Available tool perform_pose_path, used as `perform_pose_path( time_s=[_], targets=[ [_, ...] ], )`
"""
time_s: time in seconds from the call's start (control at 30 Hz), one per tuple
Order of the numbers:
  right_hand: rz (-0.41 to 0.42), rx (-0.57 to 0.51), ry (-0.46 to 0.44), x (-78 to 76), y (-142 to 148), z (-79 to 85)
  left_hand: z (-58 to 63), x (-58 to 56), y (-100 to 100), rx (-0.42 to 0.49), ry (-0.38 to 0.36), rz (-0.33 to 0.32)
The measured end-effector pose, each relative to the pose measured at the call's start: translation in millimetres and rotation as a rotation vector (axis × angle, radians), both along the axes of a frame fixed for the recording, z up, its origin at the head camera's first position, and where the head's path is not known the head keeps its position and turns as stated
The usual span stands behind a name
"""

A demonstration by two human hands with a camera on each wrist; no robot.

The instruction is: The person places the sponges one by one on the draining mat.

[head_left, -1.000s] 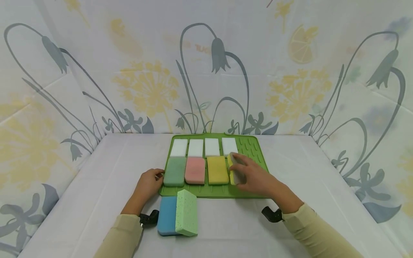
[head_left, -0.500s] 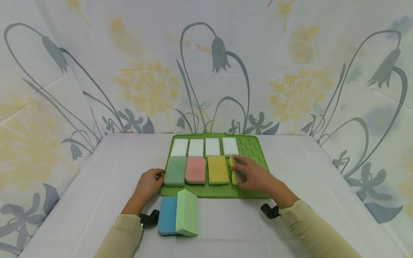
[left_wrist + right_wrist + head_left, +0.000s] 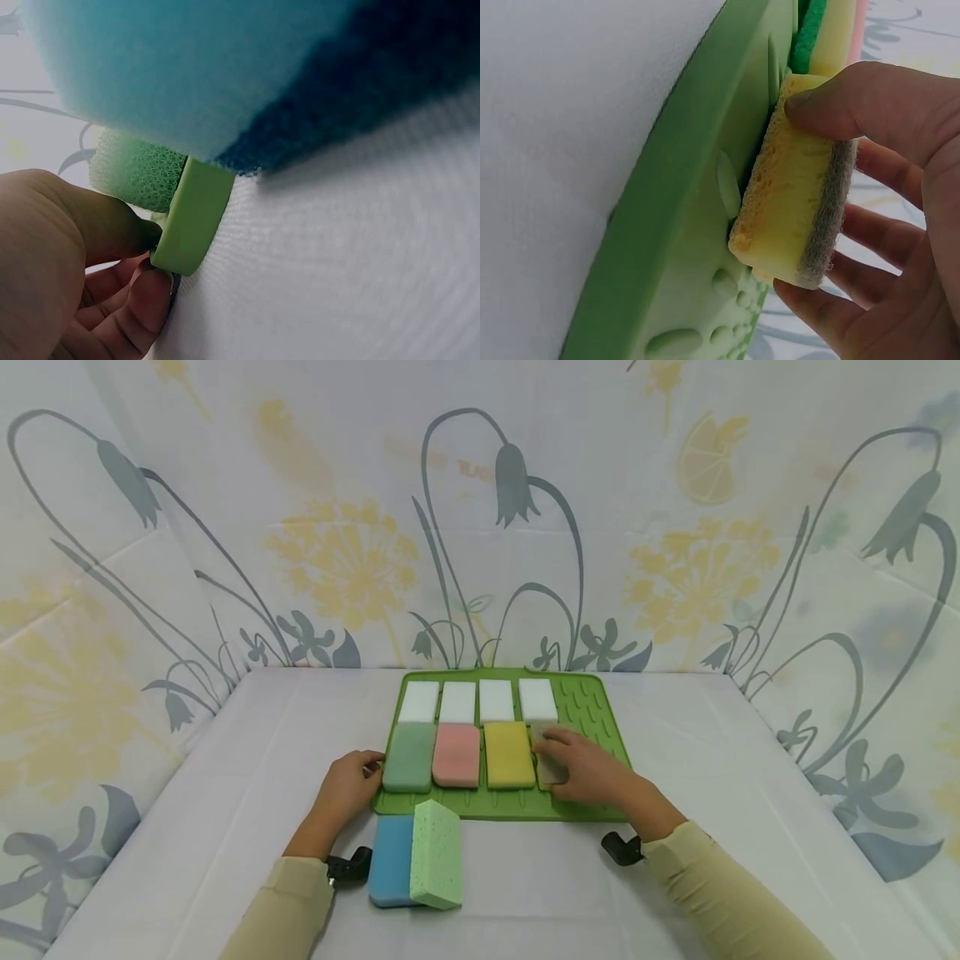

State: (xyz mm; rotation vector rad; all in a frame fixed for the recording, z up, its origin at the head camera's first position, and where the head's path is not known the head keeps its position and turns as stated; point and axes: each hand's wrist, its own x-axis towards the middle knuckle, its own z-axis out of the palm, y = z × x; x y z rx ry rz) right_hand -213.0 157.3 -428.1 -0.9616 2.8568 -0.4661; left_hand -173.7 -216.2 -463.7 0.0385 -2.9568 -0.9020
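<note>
A green rubber drying mat [image 3: 592, 706] lies on the white cloth. My right hand [image 3: 592, 768] holds a yellow sponge with a grey scouring side [image 3: 795, 202] low over the mat, grey side up; thumb and fingers grip its opposite long sides. It is right of the yellow sponge [image 3: 509, 756], and the hand hides part of it. My left hand [image 3: 348, 789] pinches the mat's left edge, thumb on top and fingers at the outer side, as the left wrist view shows. Beside that hand lies a grey-green sponge [image 3: 409, 758], then a pink one [image 3: 457, 756].
Several white sponges [image 3: 496, 700] form the mat's back row. In front of the mat, a speckled light green sponge [image 3: 437, 856] leans on a blue sponge [image 3: 390, 860]. A flower-patterned cloth [image 3: 480, 527] hangs behind. Black cameras [image 3: 622, 849] sit on both wrists.
The sponge in my right hand has tipped flatter and moved slightly right, away from the yellow sponge, so its yellow side shows less. My left hand stays at the mat's edge.
</note>
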Motion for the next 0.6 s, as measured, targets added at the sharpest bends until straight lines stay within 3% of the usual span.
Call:
perform_pose_path(
  time_s=[0.6],
  targets=[
    [0.008, 0.016, 0.030, 9.5, -3.9, -0.2, -1.5, -2.1, -0.4, 0.001, 0.002, 0.001]
  ],
)
